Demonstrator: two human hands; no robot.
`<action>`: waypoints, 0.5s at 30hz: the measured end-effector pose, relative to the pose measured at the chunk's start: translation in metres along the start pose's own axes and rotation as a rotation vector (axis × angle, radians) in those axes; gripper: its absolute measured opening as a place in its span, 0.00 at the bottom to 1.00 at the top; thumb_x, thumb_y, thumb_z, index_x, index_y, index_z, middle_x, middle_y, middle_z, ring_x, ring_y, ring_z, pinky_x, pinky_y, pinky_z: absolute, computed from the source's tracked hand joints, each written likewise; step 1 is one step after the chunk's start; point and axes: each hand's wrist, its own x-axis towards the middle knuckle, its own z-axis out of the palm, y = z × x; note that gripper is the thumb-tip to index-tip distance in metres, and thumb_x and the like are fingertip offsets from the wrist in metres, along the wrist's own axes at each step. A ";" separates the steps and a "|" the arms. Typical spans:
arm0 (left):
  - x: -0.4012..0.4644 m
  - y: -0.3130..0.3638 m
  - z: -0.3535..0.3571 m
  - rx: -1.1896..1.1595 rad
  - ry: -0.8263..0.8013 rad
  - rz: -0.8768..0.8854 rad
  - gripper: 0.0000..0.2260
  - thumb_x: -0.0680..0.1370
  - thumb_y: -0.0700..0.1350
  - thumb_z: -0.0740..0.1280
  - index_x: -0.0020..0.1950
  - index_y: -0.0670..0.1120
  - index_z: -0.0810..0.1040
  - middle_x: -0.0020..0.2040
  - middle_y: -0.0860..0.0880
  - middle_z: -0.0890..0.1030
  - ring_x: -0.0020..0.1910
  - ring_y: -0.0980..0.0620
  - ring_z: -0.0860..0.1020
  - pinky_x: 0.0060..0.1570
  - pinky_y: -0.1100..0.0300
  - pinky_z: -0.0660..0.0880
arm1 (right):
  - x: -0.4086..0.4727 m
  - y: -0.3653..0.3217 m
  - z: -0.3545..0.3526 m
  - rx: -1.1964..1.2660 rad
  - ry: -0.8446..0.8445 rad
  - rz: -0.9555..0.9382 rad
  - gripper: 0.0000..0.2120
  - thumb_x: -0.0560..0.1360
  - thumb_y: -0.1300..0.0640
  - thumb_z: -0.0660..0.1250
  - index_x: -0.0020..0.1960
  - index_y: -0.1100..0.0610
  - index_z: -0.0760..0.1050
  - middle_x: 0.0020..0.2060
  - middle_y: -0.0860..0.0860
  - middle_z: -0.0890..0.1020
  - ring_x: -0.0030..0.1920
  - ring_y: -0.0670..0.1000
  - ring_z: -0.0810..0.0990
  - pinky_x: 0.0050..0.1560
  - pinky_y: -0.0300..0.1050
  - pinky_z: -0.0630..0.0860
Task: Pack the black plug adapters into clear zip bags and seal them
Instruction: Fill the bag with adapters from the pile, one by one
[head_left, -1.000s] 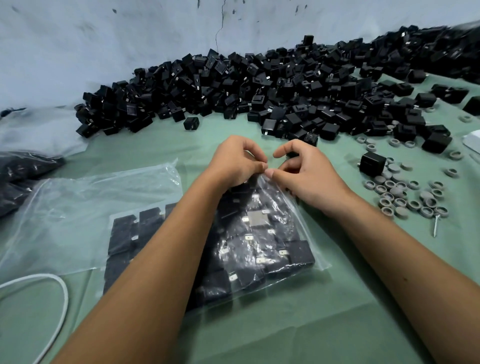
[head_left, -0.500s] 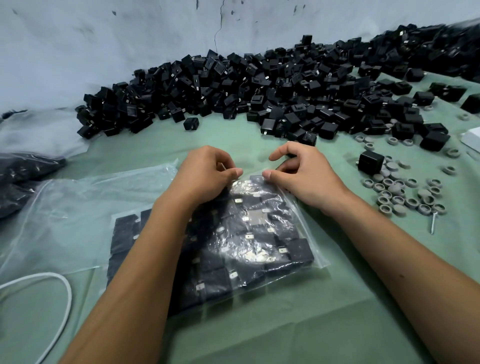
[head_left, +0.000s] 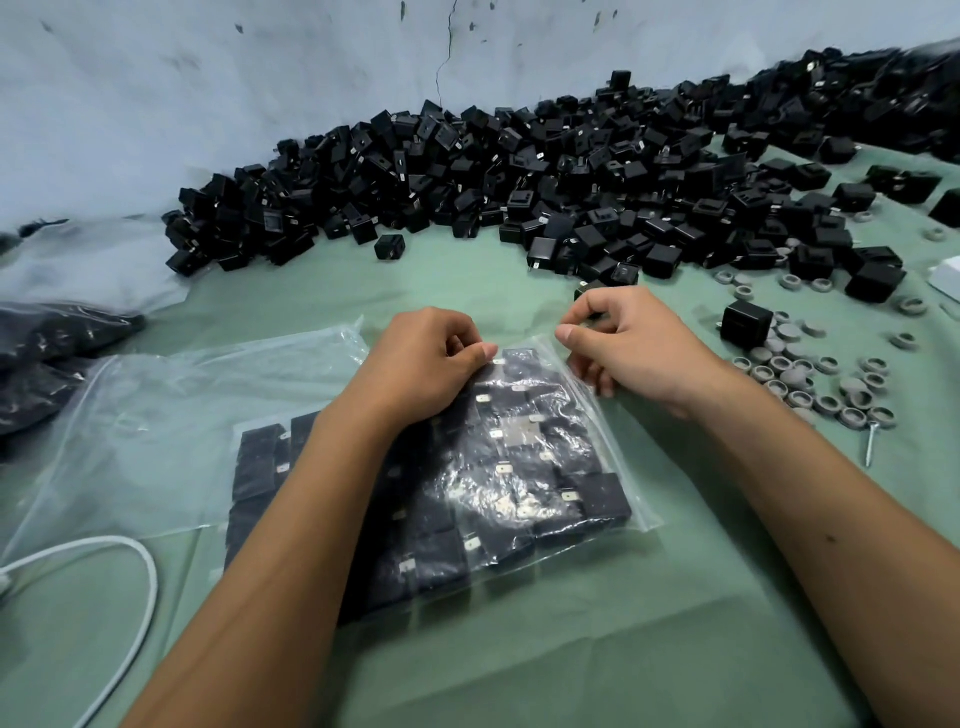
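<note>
A small packing workshop: a worktop (head_left: 519, 675) covered in green cloth, a long heap of black plug adapters (head_left: 519, 176) across the upper frame against a cracked, scuffed wall (head_left: 208, 78), grey rubber rings (head_left: 810, 374) scattered at right, and clear zip bags (head_left: 156, 415) at left.

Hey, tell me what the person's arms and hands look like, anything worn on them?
Both forearms are bare, with no sleeves in view. The left hand and right hand wear no gloves, rings or watch. A small dark mark sits on the right forearm.
</note>
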 end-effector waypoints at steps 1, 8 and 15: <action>0.000 0.003 0.002 0.017 0.002 0.003 0.09 0.80 0.54 0.70 0.43 0.53 0.82 0.39 0.54 0.81 0.39 0.56 0.78 0.38 0.59 0.73 | -0.001 -0.001 0.002 0.006 -0.014 -0.008 0.04 0.82 0.60 0.68 0.50 0.59 0.79 0.29 0.52 0.83 0.27 0.48 0.78 0.26 0.40 0.74; -0.002 0.019 0.018 0.139 0.048 0.037 0.11 0.83 0.55 0.64 0.52 0.49 0.81 0.46 0.50 0.82 0.48 0.48 0.78 0.49 0.50 0.76 | -0.004 -0.007 -0.003 -0.009 -0.072 0.033 0.05 0.84 0.61 0.64 0.50 0.61 0.75 0.27 0.52 0.81 0.24 0.48 0.78 0.23 0.40 0.74; -0.007 0.034 0.034 0.232 0.059 0.025 0.15 0.84 0.58 0.58 0.59 0.49 0.76 0.54 0.47 0.77 0.57 0.45 0.73 0.57 0.48 0.72 | -0.009 -0.014 -0.002 0.058 -0.173 0.115 0.07 0.85 0.61 0.62 0.49 0.59 0.75 0.30 0.52 0.78 0.25 0.45 0.76 0.24 0.37 0.73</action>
